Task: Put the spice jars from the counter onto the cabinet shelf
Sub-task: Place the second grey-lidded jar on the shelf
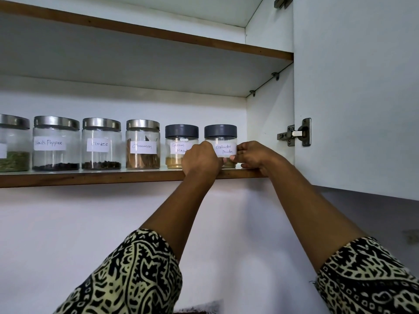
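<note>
Six jars stand in a row on the cabinet shelf point(90, 176), and we hold the last one with both hands. It is the coriander jar point(221, 141). It has a dark grey lid and a white label, and it sits upright on the shelf, close to the front edge.

Our left hand point(200, 158) curls around the left side of this jar. The fingers go behind it, so we cannot see their tips. Our right hand point(256, 156) pinches the right side of the jar, with the thumb pressed on the front just under the label. The other fingers bend down onto the shelf edge.

Just behind our left hand is the garam masala jar point(179, 146), also with a dark grey lid. Our hand hides part of its label. We cannot tell if the two grey-lid jars touch.

Farther off from our left hand come jars with shiny metal lids. First is the cinnamon jar point(142, 145), then the cloves jar point(101, 143), then the black pepper jar point(56, 143). The last one, the green spice jar point(14, 143), is cut off at the picture's edge.

Past our right hand is the white cabinet door point(362, 98), open, with a metal hinge point(297, 132) near our wrist. Our patterned sleeves point(127, 279) are black and cream.
</note>
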Available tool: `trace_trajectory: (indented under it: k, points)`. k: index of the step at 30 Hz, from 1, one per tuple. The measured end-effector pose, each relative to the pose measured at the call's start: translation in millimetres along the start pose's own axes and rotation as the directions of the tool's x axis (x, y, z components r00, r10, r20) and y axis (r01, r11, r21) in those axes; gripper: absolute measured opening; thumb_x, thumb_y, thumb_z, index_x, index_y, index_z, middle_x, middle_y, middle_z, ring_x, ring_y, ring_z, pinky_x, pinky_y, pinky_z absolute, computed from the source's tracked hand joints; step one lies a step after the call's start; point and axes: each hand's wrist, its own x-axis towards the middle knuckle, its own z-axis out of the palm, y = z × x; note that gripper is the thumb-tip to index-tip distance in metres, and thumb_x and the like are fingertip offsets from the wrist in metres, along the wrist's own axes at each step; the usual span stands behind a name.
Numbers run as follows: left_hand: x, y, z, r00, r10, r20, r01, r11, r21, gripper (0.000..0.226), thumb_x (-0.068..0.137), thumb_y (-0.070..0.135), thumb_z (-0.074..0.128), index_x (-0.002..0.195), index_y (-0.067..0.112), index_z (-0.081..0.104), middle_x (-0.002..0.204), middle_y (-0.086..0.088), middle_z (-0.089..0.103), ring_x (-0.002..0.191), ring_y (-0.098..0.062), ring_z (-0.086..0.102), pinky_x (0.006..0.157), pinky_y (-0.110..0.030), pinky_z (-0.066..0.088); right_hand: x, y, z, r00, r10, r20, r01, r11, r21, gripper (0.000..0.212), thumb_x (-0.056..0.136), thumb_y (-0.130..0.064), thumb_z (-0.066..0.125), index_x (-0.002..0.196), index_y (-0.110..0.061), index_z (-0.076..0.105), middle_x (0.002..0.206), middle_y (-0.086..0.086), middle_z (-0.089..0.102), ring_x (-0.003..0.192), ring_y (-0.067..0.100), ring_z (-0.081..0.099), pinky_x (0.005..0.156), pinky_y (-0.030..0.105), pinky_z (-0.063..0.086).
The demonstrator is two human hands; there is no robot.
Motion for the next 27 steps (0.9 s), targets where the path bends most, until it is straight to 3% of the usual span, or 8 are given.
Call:
trace_trajectory:
  k: [12,19,25,27]
  points:
    - [0.2,-0.3,1.5,1.0,-0.026,-0.018,0.026,1.0,-0.014,0.044,0.082,0.038,0.069,0.11,0.007,0.057,0.112,-0.012,0.065,0.105,-0.029,0.061,0.084,-0.034,0.047,6.1,2.7,0.7,1.0,0.008,0.001,-0.008,1.0,0.014,0.027,0.083,-0.007,0.067,0.108,-0.005,0.06,0.118,0.018,0.065,0.094,0.02,0.057,0.063,0.022,0.041]
    - [-1.5,0.3,1.1,0.999,-0.032,-0.038,0.033,0.999,0.007,0.041,0.083,0.035,0.069,0.111,0.007,0.057,0.113,-0.011,0.064,0.106,-0.029,0.061,0.083,-0.033,0.047,9.3,3.6,1.8,1.0,0.006,0.002,-0.006,1.0,-0.016,0.028,0.082,-0.008,0.068,0.108,-0.002,0.061,0.115,0.019,0.066,0.091,0.02,0.055,0.07,0.027,0.041]
    - [-1.7,0.2,2.5,0.999,-0.022,-0.049,0.024,0.999,0.035,0.037,0.086,0.03,0.067,0.113,0.007,0.057,0.113,-0.012,0.065,0.106,-0.028,0.061,0.083,-0.033,0.048,8.5,0.2,1.7,0.999,0.042,-0.003,-0.042,0.999,-0.004,0.034,0.081,-0.006,0.069,0.112,0.005,0.06,0.093,0.015,0.059,0.079,0.021,0.046,0.062,0.024,0.037]
    - [-3.6,-0.4,1.4,0.999,-0.016,-0.044,0.017,0.999,0.028,0.036,0.086,0.029,0.066,0.113,0.007,0.057,0.113,-0.012,0.065,0.105,-0.028,0.061,0.083,-0.033,0.048,7.6,-0.5,0.4,0.998,0.065,-0.001,-0.065,0.998,-0.005,0.037,0.081,-0.006,0.07,0.113,0.008,0.058,0.092,0.015,0.057,0.081,0.022,0.044,0.066,0.027,0.038]
